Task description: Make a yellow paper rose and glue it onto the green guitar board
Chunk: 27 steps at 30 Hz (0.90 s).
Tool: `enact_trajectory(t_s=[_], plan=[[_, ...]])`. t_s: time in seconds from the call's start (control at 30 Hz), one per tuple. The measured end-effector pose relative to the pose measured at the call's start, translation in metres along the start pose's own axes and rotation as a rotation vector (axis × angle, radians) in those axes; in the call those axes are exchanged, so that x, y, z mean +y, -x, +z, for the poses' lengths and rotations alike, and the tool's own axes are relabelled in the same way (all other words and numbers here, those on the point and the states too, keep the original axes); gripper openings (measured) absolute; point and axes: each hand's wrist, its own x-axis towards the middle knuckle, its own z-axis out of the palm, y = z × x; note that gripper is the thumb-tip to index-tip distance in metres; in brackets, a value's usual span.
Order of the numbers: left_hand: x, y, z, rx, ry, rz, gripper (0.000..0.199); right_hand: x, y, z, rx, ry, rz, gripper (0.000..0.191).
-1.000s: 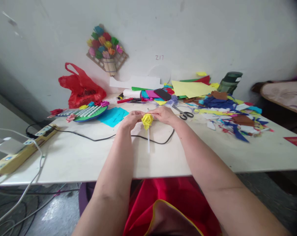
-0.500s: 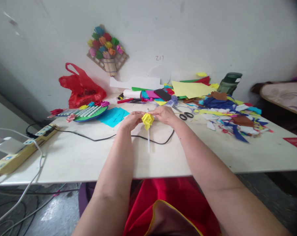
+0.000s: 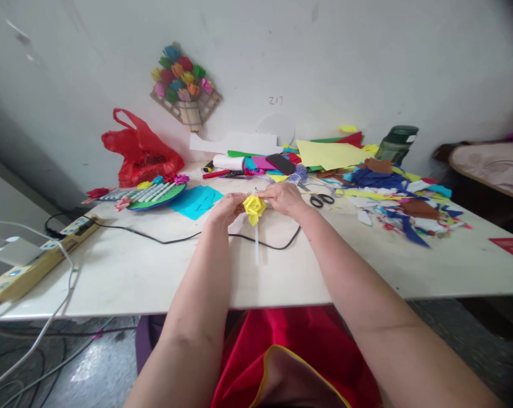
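Between my two hands is a yellow paper flower [image 3: 254, 207] with folded petals. My left hand [image 3: 228, 208] pinches its left edge with the fingertips. From the other side, my right hand [image 3: 284, 198] pinches the upper right edge. Below the flower a white stick [image 3: 257, 246] points toward me, apparently a glue stick; where its far end goes is hidden by the petals. A black cable [image 3: 167, 242] crosses the table beneath my wrists. Black-handled scissors [image 3: 322, 200] lie just right of my right hand.
Blue paper [image 3: 197, 202] and a round green piece with white rolls [image 3: 157, 195] lie left. A red plastic bag [image 3: 144, 153] stands behind them. Colourful scraps [image 3: 409, 198] and a dark green bottle [image 3: 396, 144] are on the right. A power strip [image 3: 44, 255] runs along the left edge.
The yellow flower has turned slightly in my fingers and its petals look spread a little wider. Both hands stay in nearly the same place.
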Motion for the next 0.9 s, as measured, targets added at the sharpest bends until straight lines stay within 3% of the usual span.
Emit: enact_trajectory(t_s=[0.23,0.4,0.57,0.63,0.9], plan=[[0.002,0.001,0.006,0.021,0.029,-0.012,0.022,0.000,0.000,-0.002,-0.010,0.017,0.009,0.036],[0.012,0.009,0.011,-0.053,0.038,0.013,0.031,0.001,0.001,-0.004,0.016,0.012,0.040,0.037],[0.018,0.015,0.016,-0.075,-0.081,0.114,0.070,0.001,0.004,-0.004,0.057,0.002,0.048,0.037],[0.017,0.015,0.018,-0.082,-0.127,0.164,0.076,0.001,0.004,-0.004,0.078,0.009,0.052,0.037],[0.010,0.010,0.025,-0.027,-0.176,0.245,0.050,0.001,0.002,-0.002,0.073,0.050,0.077,0.037]])
